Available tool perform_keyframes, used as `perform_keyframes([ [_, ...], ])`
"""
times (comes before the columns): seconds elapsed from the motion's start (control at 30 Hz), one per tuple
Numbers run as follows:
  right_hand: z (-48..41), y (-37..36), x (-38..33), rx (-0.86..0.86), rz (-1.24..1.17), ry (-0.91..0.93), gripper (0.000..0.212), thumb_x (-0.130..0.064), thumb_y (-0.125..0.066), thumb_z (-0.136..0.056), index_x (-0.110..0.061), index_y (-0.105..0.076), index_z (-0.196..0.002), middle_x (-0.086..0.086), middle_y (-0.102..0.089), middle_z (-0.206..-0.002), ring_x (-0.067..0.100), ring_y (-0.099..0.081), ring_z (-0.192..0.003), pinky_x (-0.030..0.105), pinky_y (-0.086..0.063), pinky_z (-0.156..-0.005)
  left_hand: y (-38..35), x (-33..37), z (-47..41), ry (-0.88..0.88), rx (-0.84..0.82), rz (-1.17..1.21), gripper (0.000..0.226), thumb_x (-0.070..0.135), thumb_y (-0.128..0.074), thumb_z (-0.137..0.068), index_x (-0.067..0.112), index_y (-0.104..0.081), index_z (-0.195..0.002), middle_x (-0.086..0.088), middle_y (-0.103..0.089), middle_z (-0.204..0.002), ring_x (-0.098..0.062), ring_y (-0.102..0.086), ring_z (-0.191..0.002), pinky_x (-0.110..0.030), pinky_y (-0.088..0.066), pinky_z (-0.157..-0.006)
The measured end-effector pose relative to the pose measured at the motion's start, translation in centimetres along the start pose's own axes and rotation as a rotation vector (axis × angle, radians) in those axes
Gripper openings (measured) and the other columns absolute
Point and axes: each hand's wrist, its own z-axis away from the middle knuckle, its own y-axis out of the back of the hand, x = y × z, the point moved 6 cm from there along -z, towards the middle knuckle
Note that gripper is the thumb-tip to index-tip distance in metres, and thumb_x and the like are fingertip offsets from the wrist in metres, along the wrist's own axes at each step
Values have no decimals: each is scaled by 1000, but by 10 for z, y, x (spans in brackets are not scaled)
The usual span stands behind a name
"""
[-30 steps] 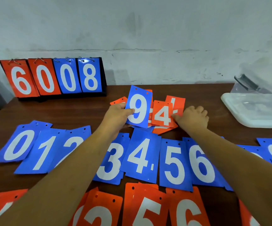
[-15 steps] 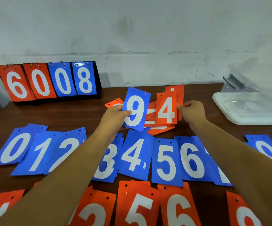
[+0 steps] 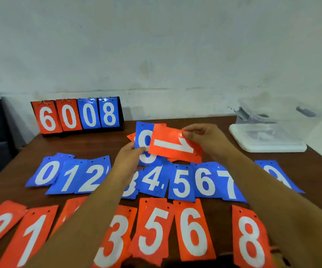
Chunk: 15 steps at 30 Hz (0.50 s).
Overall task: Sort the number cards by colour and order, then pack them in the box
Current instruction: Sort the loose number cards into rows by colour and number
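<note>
Reading "6008", scoreboard (image 3: 77, 115); left hand (image 3: 130, 159) holds blue 9 (image 3: 143, 141).

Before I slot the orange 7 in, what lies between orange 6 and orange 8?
Bare table, in the head view, between orange 6 and orange 8.

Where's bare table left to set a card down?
Bare table lies between the scoreboard and the blue row, and between the orange 6 and orange 8. The two rows themselves are crowded.
</note>
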Motion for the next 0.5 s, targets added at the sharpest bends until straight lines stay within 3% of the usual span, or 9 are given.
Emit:
perform_keyframes([
  [0.1, 39, -7, -8, -213, 276, -57, 18, -27, -75, -83, -24, -76, -101, -3, -73, -101, 10, -68, -91, 15, -53, -72, 2, -6, 37, 59, -23, 54, 16, 18, -58, -96, 17, -65, -111, -7, -73, -106, -22, -72, -91, -44, -60, -76],
  [0.17, 61, -10, -11, -230, 434, -44, 25, -31, -79, -79, -28, -73, -103, -2, -70, -105, 11, -66, -93, 16, -53, -73, -1, -16, 64, 109, -97, 60, 24, 24, -62, -94, 16, -64, -117, -8, -73, -108, -22, -73, -90, -40, -60, -69],
  [0.27, 90, -13, -12, -146, 469, -53, 43, -35, -81, -76, -27, -63, -114, -2, -65, -112, 14, -63, -98, 25, -54, -75, -8, -24, 104, 63, -242, -30, 26, 23, -68, -90, 16, -65, -114, -5, -76, -97, -20, -75, -81, -34, -59, -62],
  [0.33, 111, -8, -7, -20, 301, -117, 50, -37, -80, -77, -25, -58, -119, -4, -62, -115, 11, -61, -98, 22, -50, -67, -7, -35, 120, 36, -221, -52, 35, 22, -72, -86, 16, -63, -119, -5, -76, -100, -25, -74, -86, -46, -60, -74],
  [0.4, 137, -8, 4, 109, -82, -248, 52, -34, -79, -78, -20, -55, -122, -1, -65, -112, 14, -66, -94, 26, -55, -66, -3, -46, 130, 60, -114, -2, 45, 29, -74, -83, 17, -58, -124, -6, -73, -107, -28, -74, -87, -54, -59, -78],
  [0.5, 174, -30, 27, 115, -439, -409, 39, -25, -74, -85, -10, -59, -117, 10, -74, -100, 26, -73, -89, 44, -59, -82, 0, -59, 143, 98, 36, 123, 60, 36, -76, -79, 24, -50, -132, -4, -68, -115, -24, -74, -88, -52, -60, -74],
])
